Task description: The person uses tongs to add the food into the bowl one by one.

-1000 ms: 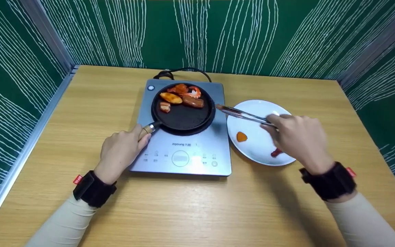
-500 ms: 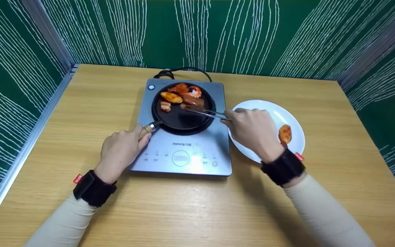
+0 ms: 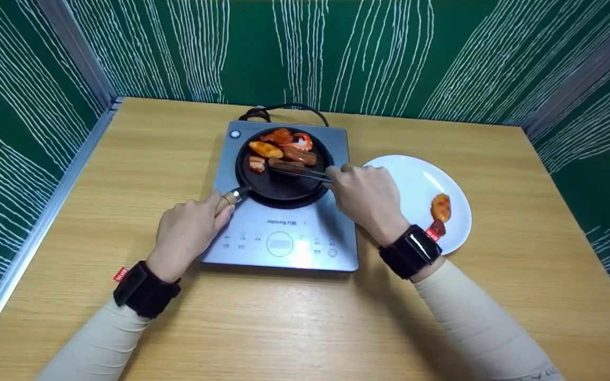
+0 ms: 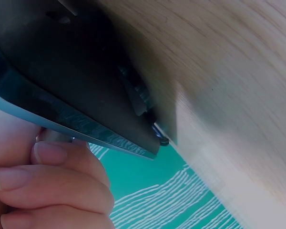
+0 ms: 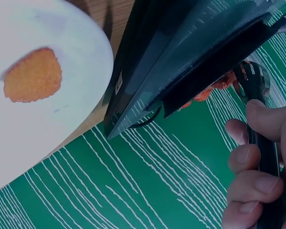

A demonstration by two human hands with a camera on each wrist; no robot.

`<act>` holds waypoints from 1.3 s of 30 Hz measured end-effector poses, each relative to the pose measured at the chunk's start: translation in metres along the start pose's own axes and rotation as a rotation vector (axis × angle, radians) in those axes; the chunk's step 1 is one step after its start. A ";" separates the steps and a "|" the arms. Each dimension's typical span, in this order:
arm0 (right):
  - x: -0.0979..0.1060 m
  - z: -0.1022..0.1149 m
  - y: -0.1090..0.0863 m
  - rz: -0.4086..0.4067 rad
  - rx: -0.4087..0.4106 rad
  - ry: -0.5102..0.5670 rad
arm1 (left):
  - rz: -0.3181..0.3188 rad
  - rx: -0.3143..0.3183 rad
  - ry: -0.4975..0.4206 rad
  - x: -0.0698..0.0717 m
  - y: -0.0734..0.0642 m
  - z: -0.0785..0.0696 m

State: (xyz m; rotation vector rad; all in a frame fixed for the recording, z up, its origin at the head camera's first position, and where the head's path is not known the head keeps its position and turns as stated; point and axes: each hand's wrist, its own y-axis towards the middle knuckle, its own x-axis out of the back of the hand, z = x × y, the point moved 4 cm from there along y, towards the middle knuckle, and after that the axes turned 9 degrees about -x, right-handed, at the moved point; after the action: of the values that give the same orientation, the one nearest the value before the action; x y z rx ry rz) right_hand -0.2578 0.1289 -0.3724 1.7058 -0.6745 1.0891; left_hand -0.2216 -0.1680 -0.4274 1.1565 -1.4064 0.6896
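Note:
My left hand (image 3: 186, 233) grips the wooden handle (image 3: 225, 202) of a small black frying pan (image 3: 281, 189) on an induction cooktop (image 3: 252, 254). Curled fingers (image 4: 57, 191) show below the cooktop's edge in the left wrist view. My right hand (image 3: 366, 198) holds food tongs (image 3: 316, 173), whose dark slotted head (image 5: 254, 78) shows in the right wrist view. Between the tong tips, low over the pan, is a brown elongated piece of food (image 3: 284, 165). Near it in the pan lie a sausage piece (image 3: 301, 155), a yellow-brown oval piece (image 3: 266, 150), a pork-belly-like chunk (image 3: 256, 164), a shrimp (image 3: 303, 141) and a reddish meat piece (image 3: 279, 136).
A white plate (image 3: 416, 177) stands right of the cooktop, partly behind my right hand. On it lie a browned oval piece (image 3: 441, 207), a dark red piece (image 3: 437, 227) and an orange nugget (image 5: 33, 76). A black cord (image 3: 297, 105) runs behind the cooktop; green walls (image 3: 337, 53) enclose the table.
My right hand has moved left from over the plate to the pan, carrying the brown piece in the tongs. The left hand keeps its grip on the handle.

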 end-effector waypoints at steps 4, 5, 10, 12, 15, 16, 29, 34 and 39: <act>-0.002 0.004 0.000 -0.012 0.023 -0.011 | -0.028 -0.013 0.006 0.001 -0.001 -0.001; -0.002 0.004 0.000 -0.016 0.028 -0.013 | -0.040 -0.021 0.009 0.001 -0.001 -0.001; -0.005 0.007 0.001 -0.025 0.040 -0.026 | -0.057 -0.029 0.020 0.002 -0.001 -0.001; -0.006 0.008 0.002 -0.021 0.042 -0.024 | -0.042 -0.023 0.019 0.001 0.000 -0.001; -0.008 0.008 0.003 -0.013 0.044 -0.024 | -0.023 -0.017 0.015 0.001 0.000 0.000; -0.009 0.008 0.003 -0.012 0.045 -0.026 | -0.020 -0.018 0.012 0.000 0.001 0.000; -0.015 -0.005 0.000 -0.020 0.047 0.033 | -0.029 -0.025 0.018 -0.002 0.000 -0.001; -0.006 -0.019 -0.011 -0.001 0.030 0.087 | -0.057 -0.032 0.024 0.000 -0.001 -0.002; 0.006 -0.047 -0.026 0.033 -0.021 0.139 | -0.049 -0.023 0.025 0.000 -0.001 -0.001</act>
State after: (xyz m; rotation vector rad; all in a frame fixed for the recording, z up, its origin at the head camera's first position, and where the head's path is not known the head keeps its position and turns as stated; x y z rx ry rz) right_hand -0.2502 0.1821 -0.3716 1.5894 -0.6259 1.2079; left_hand -0.2204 -0.1677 -0.4274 1.1572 -1.3575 0.6498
